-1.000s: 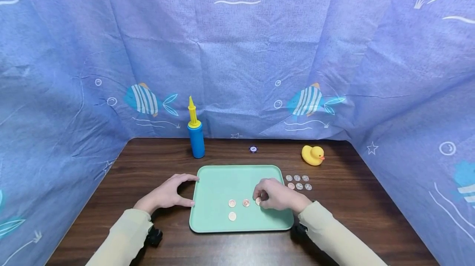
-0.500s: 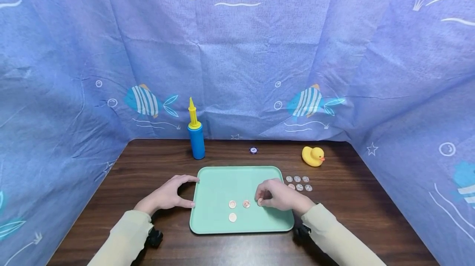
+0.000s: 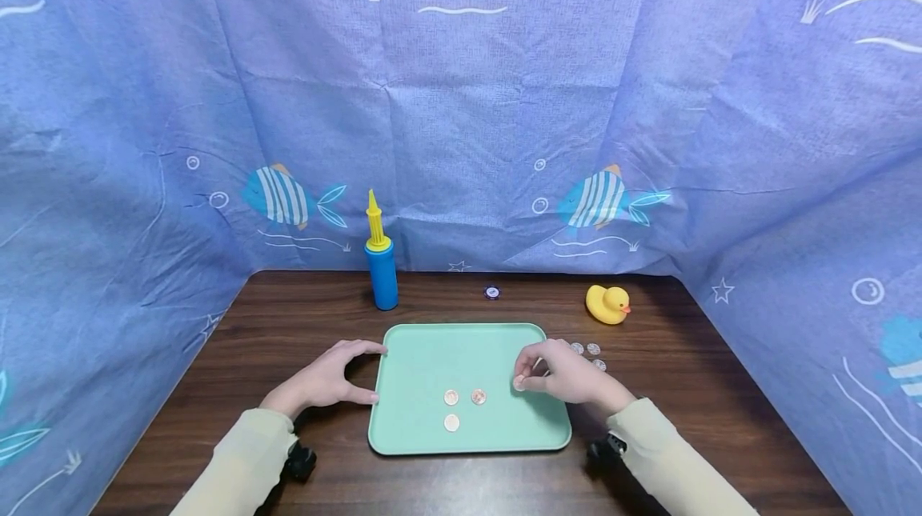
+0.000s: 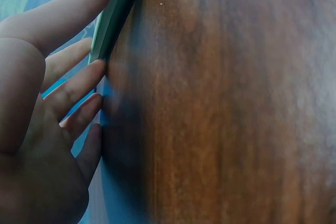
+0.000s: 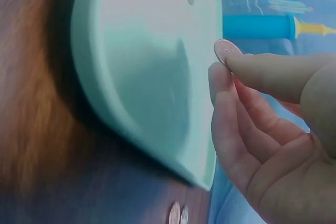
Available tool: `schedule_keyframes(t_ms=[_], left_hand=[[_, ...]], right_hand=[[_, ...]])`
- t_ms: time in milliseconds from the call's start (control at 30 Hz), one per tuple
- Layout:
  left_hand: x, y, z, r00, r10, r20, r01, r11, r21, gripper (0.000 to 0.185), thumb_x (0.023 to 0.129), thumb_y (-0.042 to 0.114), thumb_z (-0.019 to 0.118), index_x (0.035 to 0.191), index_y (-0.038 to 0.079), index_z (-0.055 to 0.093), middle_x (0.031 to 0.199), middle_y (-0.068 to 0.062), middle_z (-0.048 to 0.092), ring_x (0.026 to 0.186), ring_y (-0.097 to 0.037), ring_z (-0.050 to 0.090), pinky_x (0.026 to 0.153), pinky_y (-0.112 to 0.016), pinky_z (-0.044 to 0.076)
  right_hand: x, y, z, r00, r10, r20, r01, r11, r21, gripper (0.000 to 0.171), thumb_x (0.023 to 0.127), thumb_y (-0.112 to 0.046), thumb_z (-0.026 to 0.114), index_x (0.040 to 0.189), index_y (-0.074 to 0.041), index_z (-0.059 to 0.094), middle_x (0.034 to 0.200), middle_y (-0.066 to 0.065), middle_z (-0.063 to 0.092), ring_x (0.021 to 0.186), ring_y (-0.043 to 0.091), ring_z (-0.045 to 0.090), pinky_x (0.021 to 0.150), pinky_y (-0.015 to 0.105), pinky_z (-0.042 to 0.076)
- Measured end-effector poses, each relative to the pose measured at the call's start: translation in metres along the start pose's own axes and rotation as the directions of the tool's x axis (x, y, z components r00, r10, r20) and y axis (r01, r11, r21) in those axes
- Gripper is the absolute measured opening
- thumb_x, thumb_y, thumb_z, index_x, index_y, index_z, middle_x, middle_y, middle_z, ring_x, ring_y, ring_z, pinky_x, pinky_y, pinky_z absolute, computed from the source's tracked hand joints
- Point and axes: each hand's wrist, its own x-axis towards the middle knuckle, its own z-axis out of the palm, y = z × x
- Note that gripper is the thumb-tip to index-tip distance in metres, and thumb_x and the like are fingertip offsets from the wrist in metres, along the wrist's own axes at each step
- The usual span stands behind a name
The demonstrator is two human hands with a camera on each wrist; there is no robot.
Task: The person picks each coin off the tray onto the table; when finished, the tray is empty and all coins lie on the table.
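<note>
A coin (image 5: pixel 226 48) is pinched between the thumb and fingertips of my right hand (image 3: pixel 565 372), raised over the right part of the green tray (image 3: pixel 461 340). Three copper-coloured coins lie on the tray: one (image 3: pixel 450 398) at the left, another (image 3: pixel 479 397) to its right, and a third (image 3: pixel 451 422) nearer the front. My left hand (image 3: pixel 324 376) stays at the tray's left edge, thumb and fingers spread. In the left wrist view its fingertips (image 4: pixel 97 66) meet the tray's rim (image 4: pixel 118 14).
To the right of the tray several coins (image 3: pixel 594 349) lie on the dark wooden table (image 3: pixel 691 388), partly hidden by my right hand. Behind the tray stand a blue and yellow hand pump (image 3: pixel 383 276) and a yellow rubber duck (image 3: pixel 607 305), with a poker chip (image 3: pixel 492 293) between them.
My right hand has lifted the coin from the tray's surface and carried it a little to the right. My left hand has not moved.
</note>
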Motion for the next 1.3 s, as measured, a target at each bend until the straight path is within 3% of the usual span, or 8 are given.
schedule_keyframes(t_ms=[167, 533, 733, 1000, 1300], left_hand=[[0.000, -0.001, 0.001, 1.000, -0.011, -0.003, 0.011, 1.000, -0.010, 0.079, 0.082, 0.048, 0.090, 0.149, 0.022, 0.058, 0.154, -0.005, 0.053, 0.146, -0.036, 0.040, 0.115, -0.061, 0.037], [-0.002, 0.001, 0.000, 1.000, -0.008, -0.013, 0.008, 1.000, -0.009, 0.079, 0.082, 0.047, 0.090, 0.149, 0.021, 0.058, 0.154, -0.007, 0.053, 0.145, -0.038, 0.041, 0.113, -0.063, 0.039], [-0.002, 0.002, -0.001, 1.000, -0.007, -0.009, 0.007, 1.000, -0.001, 0.079, 0.083, 0.048, 0.089, 0.150, 0.021, 0.057, 0.154, -0.008, 0.053, 0.145, -0.038, 0.040, 0.113, -0.063, 0.038], [-0.001, 0.001, 0.000, 1.000, 0.007, -0.010, -0.007, 1.000, 0.003, 0.079, 0.083, 0.046, 0.090, 0.150, 0.020, 0.057, 0.155, -0.008, 0.053, 0.145, -0.039, 0.039, 0.114, -0.065, 0.038], [0.000, 0.002, 0.000, 1.000, -0.014, -0.010, 0.014, 1.000, 0.006, 0.080, 0.082, 0.047, 0.090, 0.150, 0.020, 0.057, 0.155, -0.009, 0.052, 0.146, -0.039, 0.039, 0.114, -0.065, 0.037]], right_hand=[[-0.009, 0.008, -0.011, 0.999, 0.043, -0.023, -0.042, 0.998, 0.056, 0.005, 0.094, -0.017, 0.081, 0.095, -0.016, 0.076, 0.087, -0.011, 0.071, 0.081, 0.006, 0.068, 0.075, 0.027, 0.058], [-0.031, 0.026, -0.029, 0.995, 0.028, -0.092, -0.019, 0.995, 0.103, 0.006, 0.096, -0.009, 0.078, 0.097, -0.013, 0.074, 0.089, -0.006, 0.073, 0.082, 0.012, 0.070, 0.078, 0.028, 0.059], [-0.042, 0.034, -0.033, 0.989, 0.059, -0.137, -0.049, 0.996, 0.076, 0.006, 0.095, -0.010, 0.080, 0.094, -0.011, 0.074, 0.086, -0.006, 0.070, 0.087, 0.011, 0.070, 0.078, 0.027, 0.058], [-0.055, 0.046, -0.032, 0.975, 0.098, -0.198, -0.102, 0.995, -0.010, 0.008, 0.092, -0.012, 0.082, 0.091, -0.011, 0.074, 0.082, -0.010, 0.069, 0.075, 0.004, 0.064, 0.070, 0.025, 0.054], [-0.061, 0.055, -0.024, 0.969, 0.102, -0.223, -0.122, 0.989, -0.081, 0.017, 0.087, -0.011, 0.086, 0.085, -0.019, 0.071, 0.078, -0.014, 0.068, 0.073, 0.000, 0.062, 0.072, 0.027, 0.052]])
